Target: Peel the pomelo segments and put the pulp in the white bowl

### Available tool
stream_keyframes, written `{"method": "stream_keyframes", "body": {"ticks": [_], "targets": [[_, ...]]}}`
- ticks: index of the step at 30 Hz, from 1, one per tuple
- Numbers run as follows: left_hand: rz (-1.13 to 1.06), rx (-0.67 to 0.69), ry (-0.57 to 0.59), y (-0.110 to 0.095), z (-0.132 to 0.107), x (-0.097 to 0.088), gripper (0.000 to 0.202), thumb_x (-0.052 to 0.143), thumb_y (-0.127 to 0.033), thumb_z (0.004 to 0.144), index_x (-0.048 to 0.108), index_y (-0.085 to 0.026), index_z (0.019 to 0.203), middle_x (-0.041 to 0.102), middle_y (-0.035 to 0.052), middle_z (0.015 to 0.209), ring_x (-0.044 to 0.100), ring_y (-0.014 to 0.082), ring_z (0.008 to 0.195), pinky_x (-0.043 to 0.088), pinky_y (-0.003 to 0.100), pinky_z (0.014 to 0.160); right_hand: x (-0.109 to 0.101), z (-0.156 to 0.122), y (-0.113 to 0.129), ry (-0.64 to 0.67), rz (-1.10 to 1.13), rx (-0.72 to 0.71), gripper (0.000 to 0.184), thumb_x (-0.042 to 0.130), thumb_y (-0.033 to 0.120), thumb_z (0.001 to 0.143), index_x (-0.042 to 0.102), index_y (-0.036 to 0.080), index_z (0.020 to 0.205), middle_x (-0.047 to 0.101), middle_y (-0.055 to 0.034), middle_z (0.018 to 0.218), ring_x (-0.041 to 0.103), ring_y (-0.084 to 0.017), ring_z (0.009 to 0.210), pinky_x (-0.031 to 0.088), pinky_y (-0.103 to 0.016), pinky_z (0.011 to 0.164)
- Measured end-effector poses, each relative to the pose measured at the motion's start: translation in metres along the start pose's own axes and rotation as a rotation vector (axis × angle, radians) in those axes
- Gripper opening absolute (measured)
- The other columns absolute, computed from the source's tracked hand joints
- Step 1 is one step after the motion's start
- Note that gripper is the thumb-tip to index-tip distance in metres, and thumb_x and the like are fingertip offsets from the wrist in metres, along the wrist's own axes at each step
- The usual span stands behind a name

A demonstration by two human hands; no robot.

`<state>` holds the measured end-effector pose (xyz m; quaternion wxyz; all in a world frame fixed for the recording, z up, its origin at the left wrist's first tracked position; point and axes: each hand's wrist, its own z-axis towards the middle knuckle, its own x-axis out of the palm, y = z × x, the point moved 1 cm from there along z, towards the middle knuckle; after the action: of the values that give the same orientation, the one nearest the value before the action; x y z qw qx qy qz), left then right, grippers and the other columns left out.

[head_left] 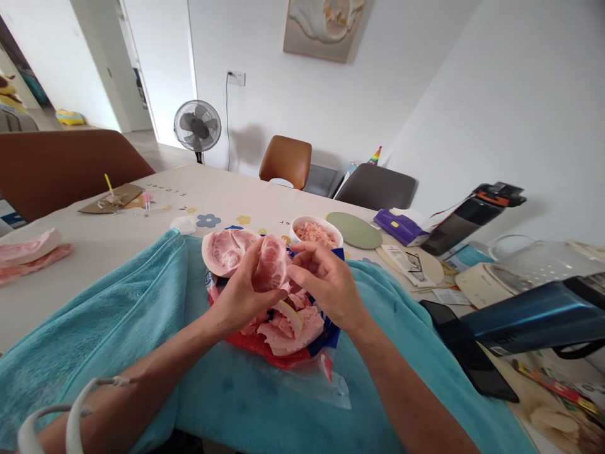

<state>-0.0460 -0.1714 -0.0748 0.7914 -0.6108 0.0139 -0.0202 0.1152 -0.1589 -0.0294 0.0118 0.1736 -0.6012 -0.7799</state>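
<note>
My left hand (pixel 241 293) grips a piece of peeled pomelo (pixel 273 263), thumb below and fingers behind it. My right hand (pixel 326 284) is at the right edge of this piece, its fingers curled and the thumb and forefinger against the fruit. Exactly what those fingertips pinch is partly hidden. Behind my left hand lies a larger pomelo section (pixel 224 249) in its thick rind. Under both hands, torn peel and membrane (pixel 297 331) lie on a red and blue plastic bag (pixel 283 360). A white bowl (pixel 338 234) of pink pomelo flesh stands just beyond my right hand.
A teal blanket (pixel 227 397) covers the near table edge. On the right are a green oval mat (pixel 354 230), a purple pack (pixel 399 226), a phone (pixel 467 350), a blue bottle (pixel 534 315) and a dark bottle (pixel 466 217). More peel (pixel 31 249) lies left.
</note>
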Motion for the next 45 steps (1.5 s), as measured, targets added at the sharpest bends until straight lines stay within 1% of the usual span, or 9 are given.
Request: {"method": "stream_keyframes", "body": {"ticks": [2, 5, 10, 15, 21, 26, 30, 39, 45], "targets": [[0.008, 0.027, -0.004, 0.0, 0.0, 0.002, 0.064, 0.078, -0.017, 0.065, 0.054, -0.024, 0.125, 0.062, 0.0049, 0.109, 0.049, 0.0298, 0.121, 0.038, 0.039, 0.101, 0.0, 0.0, -0.003, 0.011, -0.017, -0.018, 0.034, 0.068, 0.03, 0.077, 0.061, 0.024, 0.11, 0.059, 0.0045, 0.074, 0.058, -0.011, 0.062, 0.05, -0.022, 0.053], [0.031, 0.086, -0.002, 0.0, 0.0, 0.004, 0.049, 0.077, -0.017, 0.065, 0.063, -0.023, 0.112, 0.064, 0.005, 0.106, 0.052, 0.0297, 0.116, 0.037, 0.04, 0.102, -0.001, 0.0, -0.002, 0.012, -0.132, -0.066, 0.028, 0.064, 0.031, 0.081, 0.063, 0.023, 0.108, 0.058, 0.0038, 0.073, 0.057, -0.01, 0.063, 0.049, -0.022, 0.055], [0.158, 0.162, -0.018, 0.006, -0.002, 0.003, 0.057, 0.076, -0.017, 0.068, 0.059, -0.027, 0.122, 0.062, 0.0055, 0.122, 0.053, 0.0281, 0.117, 0.034, 0.04, 0.105, 0.001, -0.002, 0.005, -0.012, -0.379, -0.158, 0.013, 0.052, 0.024, 0.085, 0.062, 0.019, 0.091, 0.062, 0.0002, 0.077, 0.057, -0.012, 0.066, 0.047, -0.025, 0.061], [0.168, 0.244, -0.077, 0.012, -0.003, 0.003, 0.062, 0.07, -0.005, 0.065, 0.061, -0.029, 0.122, 0.06, 0.0054, 0.128, 0.048, 0.0303, 0.125, 0.029, 0.043, 0.11, 0.012, -0.003, 0.003, -0.188, -0.617, -0.315, 0.01, 0.048, 0.015, 0.076, 0.051, 0.021, 0.069, 0.056, 0.0017, 0.064, 0.049, -0.012, 0.059, 0.04, -0.025, 0.056], [0.102, 0.219, -0.112, 0.009, -0.007, 0.006, 0.061, 0.07, -0.002, 0.061, 0.063, -0.027, 0.116, 0.063, 0.0047, 0.12, 0.051, 0.0308, 0.12, 0.034, 0.042, 0.106, 0.017, -0.004, 0.001, -0.276, -0.43, -0.24, 0.011, 0.047, 0.014, 0.072, 0.05, 0.022, 0.065, 0.054, 0.0038, 0.056, 0.049, -0.01, 0.051, 0.039, -0.023, 0.049], [0.002, 0.095, 0.064, 0.0, -0.009, 0.007, 0.047, 0.07, -0.007, 0.066, 0.062, -0.022, 0.109, 0.066, 0.0028, 0.098, 0.06, 0.0247, 0.094, 0.047, 0.033, 0.083, 0.011, -0.003, 0.006, -0.138, -0.009, 0.032, 0.005, 0.052, 0.019, 0.07, 0.055, 0.02, 0.067, 0.053, 0.0072, 0.046, 0.051, -0.009, 0.038, 0.039, -0.019, 0.038], [-0.063, -0.002, 0.081, -0.003, -0.009, 0.008, 0.048, 0.073, -0.011, 0.065, 0.059, -0.022, 0.11, 0.064, 0.001, 0.09, 0.059, 0.023, 0.092, 0.046, 0.031, 0.08, 0.01, -0.003, 0.009, -0.081, 0.205, 0.131, 0.005, 0.054, 0.022, 0.072, 0.055, 0.02, 0.068, 0.054, 0.0076, 0.044, 0.053, -0.01, 0.036, 0.043, -0.019, 0.035], [0.008, 0.112, 0.056, -0.006, -0.008, 0.006, 0.049, 0.068, -0.003, 0.063, 0.059, -0.022, 0.107, 0.064, 0.0015, 0.093, 0.06, 0.0231, 0.091, 0.048, 0.032, 0.079, -0.004, 0.001, 0.009, 0.093, 0.16, 0.109, 0.013, 0.071, 0.026, 0.073, 0.062, 0.019, 0.079, 0.061, 0.0054, 0.068, 0.056, -0.008, 0.047, 0.048, -0.021, 0.045], [0.25, 0.267, 0.087, -0.002, -0.01, 0.006, 0.062, 0.059, 0.002, 0.058, 0.054, -0.021, 0.115, 0.065, 0.0023, 0.101, 0.062, 0.0228, 0.094, 0.053, 0.032, 0.077, -0.005, -0.006, 0.016, 0.005, -0.308, -0.166, 0.015, 0.057, 0.018, 0.08, 0.069, 0.02, 0.089, 0.068, 0.0005, 0.079, 0.06, -0.011, 0.067, 0.048, -0.022, 0.06]]}}
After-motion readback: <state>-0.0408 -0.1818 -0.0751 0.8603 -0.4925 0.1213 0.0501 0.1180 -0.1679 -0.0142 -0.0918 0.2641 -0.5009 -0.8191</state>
